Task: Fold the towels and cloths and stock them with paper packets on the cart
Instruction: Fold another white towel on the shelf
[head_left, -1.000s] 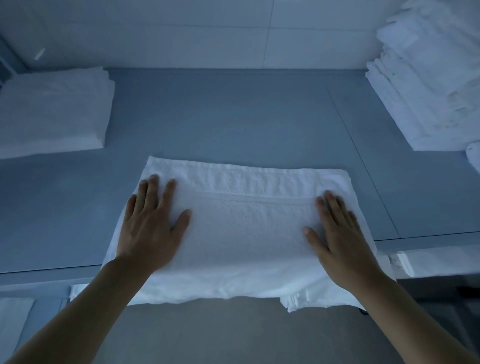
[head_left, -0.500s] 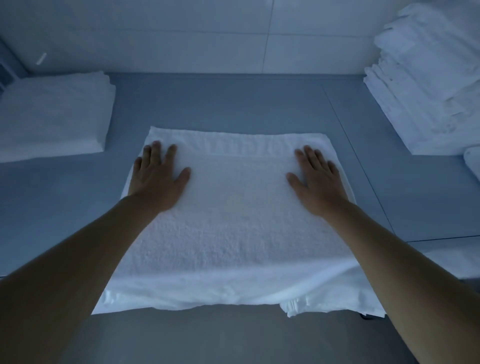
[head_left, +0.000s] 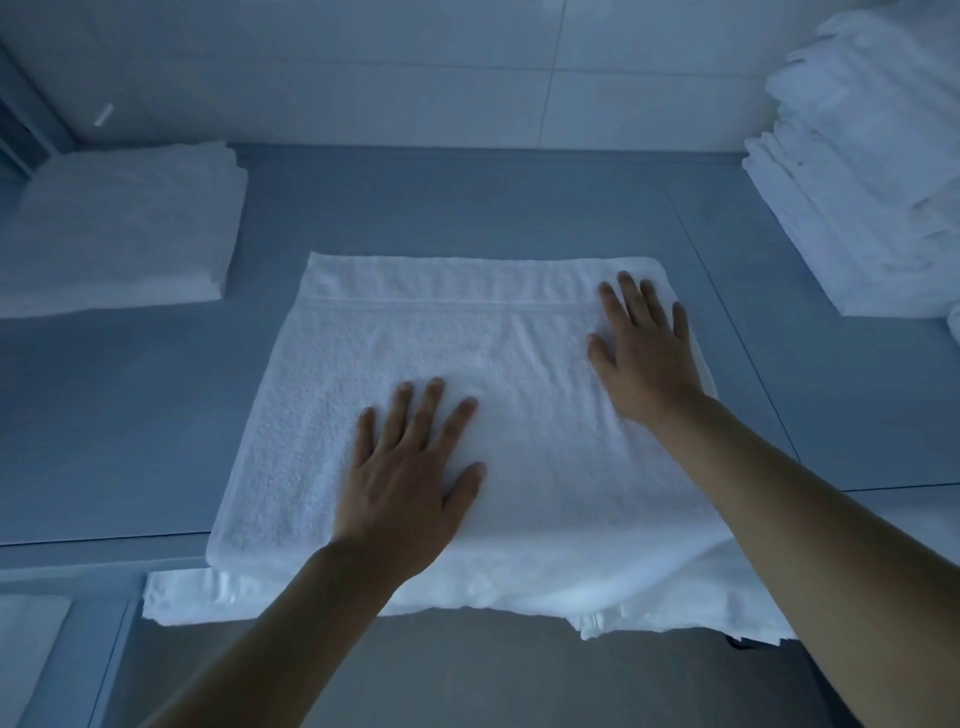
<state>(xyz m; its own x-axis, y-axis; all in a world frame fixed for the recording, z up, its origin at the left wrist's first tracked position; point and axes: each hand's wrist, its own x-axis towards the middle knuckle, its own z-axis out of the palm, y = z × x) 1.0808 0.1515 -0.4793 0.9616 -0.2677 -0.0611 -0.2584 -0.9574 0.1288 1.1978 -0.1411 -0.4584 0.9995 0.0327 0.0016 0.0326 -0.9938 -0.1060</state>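
White terry, folded into a broad rectangle: the towel (head_left: 415, 364) spread flat in the middle of the grey-blue table (head_left: 467, 208), woven band running across near the far edge, near edge draped over the table's front lip, with looser layers hanging below it. Left hand (head_left: 410, 478) flat on the towel's near-middle, palm down, fingers straight and slightly fanned, thumb out to the right, gripping nothing. Right hand (head_left: 649, 348) likewise flat and palm down, further out, by the towel's far right corner, fingertips reaching the woven band, fingers straight and a little apart, nothing held. Both forearms bare, stretching in from the bottom of the view.

Off to the left, well apart from the towel, a low stack of folded towels (head_left: 119, 228) squared against the back corner of the table. Off to the right, a taller, less tidy pile of white cloths (head_left: 862, 182), many layered edges showing, running out of view at the right border. Behind the table, a pale tiled wall (head_left: 415, 67) with thin seams. Dim, bluish light over everything; finer texture of the piles hard to make out.
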